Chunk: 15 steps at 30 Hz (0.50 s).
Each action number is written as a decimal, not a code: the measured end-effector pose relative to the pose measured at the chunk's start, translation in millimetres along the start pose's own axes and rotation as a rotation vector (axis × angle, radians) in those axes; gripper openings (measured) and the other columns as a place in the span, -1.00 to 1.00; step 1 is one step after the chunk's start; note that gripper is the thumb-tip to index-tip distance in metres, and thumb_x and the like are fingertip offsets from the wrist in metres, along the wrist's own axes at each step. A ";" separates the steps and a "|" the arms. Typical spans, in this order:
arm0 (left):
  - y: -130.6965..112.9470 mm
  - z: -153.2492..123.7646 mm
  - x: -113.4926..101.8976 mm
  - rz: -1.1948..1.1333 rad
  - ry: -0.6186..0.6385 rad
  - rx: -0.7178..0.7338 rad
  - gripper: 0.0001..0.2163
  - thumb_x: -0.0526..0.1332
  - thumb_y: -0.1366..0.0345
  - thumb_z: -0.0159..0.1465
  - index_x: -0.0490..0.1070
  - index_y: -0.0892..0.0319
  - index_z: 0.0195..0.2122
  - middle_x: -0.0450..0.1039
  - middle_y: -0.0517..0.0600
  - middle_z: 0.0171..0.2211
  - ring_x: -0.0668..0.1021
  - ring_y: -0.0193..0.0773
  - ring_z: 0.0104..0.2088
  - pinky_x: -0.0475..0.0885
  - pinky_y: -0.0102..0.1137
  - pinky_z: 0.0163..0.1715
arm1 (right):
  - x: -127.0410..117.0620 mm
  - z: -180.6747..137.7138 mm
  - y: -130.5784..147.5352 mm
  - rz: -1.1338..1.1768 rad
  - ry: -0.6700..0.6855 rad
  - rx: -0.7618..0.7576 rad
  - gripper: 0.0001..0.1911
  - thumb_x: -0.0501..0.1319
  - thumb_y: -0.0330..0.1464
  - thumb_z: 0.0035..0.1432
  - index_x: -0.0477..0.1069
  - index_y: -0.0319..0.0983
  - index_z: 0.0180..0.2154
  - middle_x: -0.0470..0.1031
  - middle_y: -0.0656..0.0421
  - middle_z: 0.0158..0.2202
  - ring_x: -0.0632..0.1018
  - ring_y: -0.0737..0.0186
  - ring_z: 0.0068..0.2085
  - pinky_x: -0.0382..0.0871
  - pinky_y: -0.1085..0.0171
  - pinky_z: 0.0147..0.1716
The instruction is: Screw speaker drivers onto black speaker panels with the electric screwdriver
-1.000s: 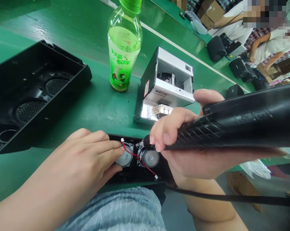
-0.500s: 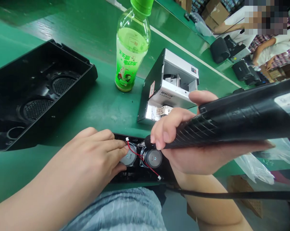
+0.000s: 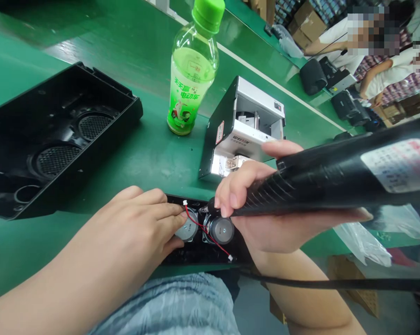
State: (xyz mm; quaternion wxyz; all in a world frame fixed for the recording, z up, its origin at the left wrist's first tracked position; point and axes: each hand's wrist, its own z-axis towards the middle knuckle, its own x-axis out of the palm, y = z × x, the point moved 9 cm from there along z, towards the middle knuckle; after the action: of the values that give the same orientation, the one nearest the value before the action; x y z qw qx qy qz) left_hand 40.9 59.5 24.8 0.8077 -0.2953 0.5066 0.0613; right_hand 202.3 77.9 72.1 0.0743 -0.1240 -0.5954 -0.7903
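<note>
My right hand (image 3: 279, 232) is wrapped around a black electric screwdriver (image 3: 321, 172), held nearly level. Its bit points left and meets the black housing panel (image 3: 203, 255) between two round grey speaker drivers, near their upper edges. Over the left speaker driver (image 3: 188, 231) lies my left hand (image 3: 136, 223), fingers and thumb closed about its sides. The right speaker driver (image 3: 223, 230) sits beside it, just below the screwdriver's nose. A red lead (image 3: 215, 240) with white connectors crosses both drivers. My left fingers hide part of the panel.
An open black speaker case (image 3: 101, 153) with two grilles lies at the left. Behind the hands stand a green-capped drink bottle (image 3: 191, 79) and a silver-black screw feeder (image 3: 227, 125). A black cable (image 3: 317, 283) runs low at the right. Two people work at the far bench.
The view has shifted slightly. The screwdriver's rear end has swung a little left and down, while its bit stays between the drivers. My left hand keeps its place.
</note>
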 end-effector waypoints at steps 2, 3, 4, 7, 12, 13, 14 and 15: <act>0.3 1.1 0.3 -0.006 0.021 0.003 -0.75 0.22 0.17 0.56 0.69 0.12 -0.11 0.78 -0.04 -0.14 0.62 -0.05 -0.29 0.14 -0.13 -0.31 | 0.3 -7.2 2.1 -0.012 0.015 -0.039 -0.39 0.19 0.28 0.33 0.60 0.02 0.08 0.61 0.22 -0.46 0.53 0.16 -0.56 0.49 0.12 -0.53; 0.7 1.6 0.7 -0.008 0.031 -0.002 -0.81 0.29 0.19 0.51 0.69 0.11 -0.11 0.78 -0.04 -0.14 0.62 -0.06 -0.29 0.14 -0.14 -0.32 | 1.7 -11.3 3.7 -0.027 0.034 -0.062 -0.42 0.22 0.25 0.34 0.59 0.03 0.11 0.62 0.21 -0.44 0.55 0.15 -0.54 0.53 0.09 -0.49; 1.2 2.1 1.4 -0.009 0.044 -0.011 -0.87 0.35 0.21 0.46 0.69 0.10 -0.11 0.78 -0.05 -0.14 0.62 -0.07 -0.29 0.15 -0.15 -0.33 | 4.9 -15.6 5.2 -0.050 0.071 -0.083 -0.48 0.25 0.18 0.36 0.58 0.04 0.14 0.64 0.21 -0.42 0.56 0.14 -0.52 0.56 0.07 -0.46; 3.1 3.2 4.3 -0.007 0.075 -0.052 -0.91 0.47 0.24 0.35 0.70 0.08 -0.16 0.77 -0.08 -0.19 0.62 -0.09 -0.28 0.16 -0.16 -0.33 | 17.1 -26.6 7.3 -0.127 0.194 -0.108 -0.65 0.28 -0.14 0.43 0.56 0.12 0.19 0.64 0.22 -0.40 0.59 0.14 -0.48 0.57 0.07 -0.43; 7.1 5.7 9.1 -0.011 0.142 -0.104 -0.92 0.52 0.25 0.32 0.70 0.07 -0.20 0.77 -0.06 -0.21 0.62 -0.11 -0.23 0.15 -0.17 -0.31 | 29.2 -30.5 9.3 -0.150 0.244 -0.178 -0.65 0.20 -0.31 0.46 0.61 0.06 0.16 0.56 0.24 -0.46 0.56 0.21 -0.49 0.53 0.12 -0.41; 7.8 6.3 9.3 -0.014 0.153 -0.110 -0.91 0.53 0.26 0.31 0.71 0.07 -0.20 0.77 -0.06 -0.22 0.62 -0.11 -0.23 0.15 -0.17 -0.31 | 30.8 -29.8 7.4 -0.153 0.250 -0.189 -0.66 0.22 -0.31 0.44 0.61 0.06 0.16 0.55 0.25 -0.47 0.55 0.22 -0.50 0.52 0.13 -0.42; 8.2 6.8 9.4 -0.018 0.162 -0.113 -0.91 0.53 0.26 0.31 0.71 0.07 -0.19 0.76 -0.06 -0.25 0.61 -0.11 -0.23 0.14 -0.17 -0.31 | 31.4 -29.0 4.4 -0.156 0.252 -0.194 -0.66 0.26 -0.32 0.41 0.60 0.06 0.15 0.55 0.26 -0.48 0.55 0.23 -0.51 0.52 0.14 -0.43; 8.5 7.2 9.1 -0.020 0.164 -0.115 -0.91 0.53 0.27 0.31 0.71 0.07 -0.19 0.76 -0.06 -0.27 0.61 -0.12 -0.24 0.14 -0.18 -0.31 | 30.5 -28.2 1.1 -0.158 0.246 -0.196 -0.66 0.29 -0.30 0.39 0.59 0.08 0.15 0.54 0.28 -0.48 0.54 0.24 -0.52 0.51 0.16 -0.44</act>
State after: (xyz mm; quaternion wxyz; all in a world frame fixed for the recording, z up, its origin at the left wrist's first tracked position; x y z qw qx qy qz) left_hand 47.4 68.6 15.8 0.7459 -0.3503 0.5636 0.0578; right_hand 170.3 51.6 74.5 0.0718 0.0143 -0.5098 -0.8572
